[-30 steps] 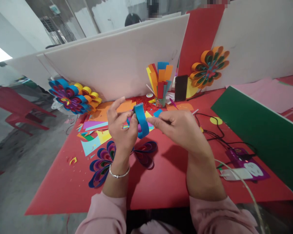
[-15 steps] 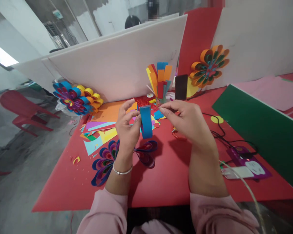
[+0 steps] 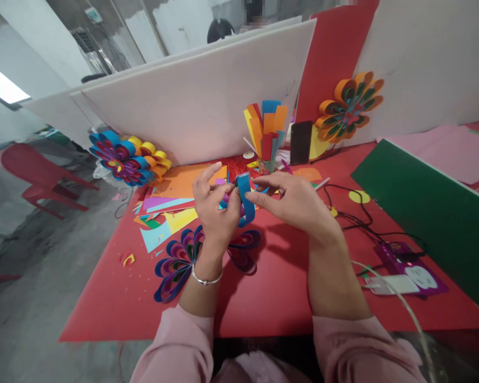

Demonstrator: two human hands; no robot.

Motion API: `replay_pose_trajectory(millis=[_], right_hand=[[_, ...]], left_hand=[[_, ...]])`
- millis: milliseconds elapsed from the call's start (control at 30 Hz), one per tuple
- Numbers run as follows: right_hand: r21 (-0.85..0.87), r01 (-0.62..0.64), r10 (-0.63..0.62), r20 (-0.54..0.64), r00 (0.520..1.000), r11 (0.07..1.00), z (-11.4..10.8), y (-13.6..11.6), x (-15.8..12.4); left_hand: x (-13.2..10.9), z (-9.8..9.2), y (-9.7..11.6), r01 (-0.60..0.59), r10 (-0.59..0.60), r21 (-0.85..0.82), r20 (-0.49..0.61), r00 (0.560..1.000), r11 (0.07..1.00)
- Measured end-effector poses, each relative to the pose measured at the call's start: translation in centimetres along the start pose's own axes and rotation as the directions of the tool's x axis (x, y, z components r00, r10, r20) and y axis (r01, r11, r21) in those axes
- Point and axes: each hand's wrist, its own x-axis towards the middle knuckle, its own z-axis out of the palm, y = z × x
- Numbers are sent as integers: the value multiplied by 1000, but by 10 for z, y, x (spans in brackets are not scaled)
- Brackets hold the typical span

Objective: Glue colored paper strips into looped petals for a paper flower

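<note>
In the head view, my left hand (image 3: 215, 205) pinches the upper end of a blue paper loop (image 3: 245, 197) between thumb and fingers, above the table. From the right, my right hand (image 3: 295, 202) reaches the same loop, its thumb over the blue strip and its fingertips at the far edge. More coloured paper inside the loop is partly covered by my left fingers. Below my left wrist lies a half-round flower of nested paper loops (image 3: 176, 255), dark blue, purple and pink; my arm hides part of it.
Paper scraps (image 3: 155, 234) lie at the left of the red table (image 3: 271, 298). Behind stand a holder of paper strips (image 3: 267, 133), a phone (image 3: 301, 142) and finished paper flowers (image 3: 122, 162). Cables and a purple power strip (image 3: 413, 271) lie at right, beside a green board (image 3: 427, 218).
My right hand has moved left and down onto the blue loop, its fingers spreading from a pinch. The loop has turned in my left hand, and the view has shifted slightly.
</note>
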Motion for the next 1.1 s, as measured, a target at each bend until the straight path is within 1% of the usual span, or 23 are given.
replay_pose_trajectory(millis=[167,233,433,567,700,800,900,1100], right_hand=[[26,15,-16,35,999,1000,10,-3,3],[41,27,-29,51,998,999,12,-4,3],[105,74,-80,57,995,992,12,-4,2],[108,98,-105,62,993,989,11,-5,1],[64,99,-104,79,991,993,9,-6,0],[23,83,-85,86,993,996,9,-7,0],[-14,69,-67,98,993,998,9,-9,0],[-53,85,-78,122,989,995,10,-10,-1]], left_hand=[[0,-3,1,20,-21,43,27,999,999],[0,-3,1,24,-25,35,24,999,999],[0,-2,3,4,-4,-23,17,1000,1000],[0,-2,5,-7,7,-6,11,1000,1000],[0,-1,6,-6,5,34,22,1000,999],[-2,1,6,-37,37,28,15,999,999],[-2,2,4,-39,39,35,20,999,999],[-2,1,-1,-55,54,18,43,998,998]])
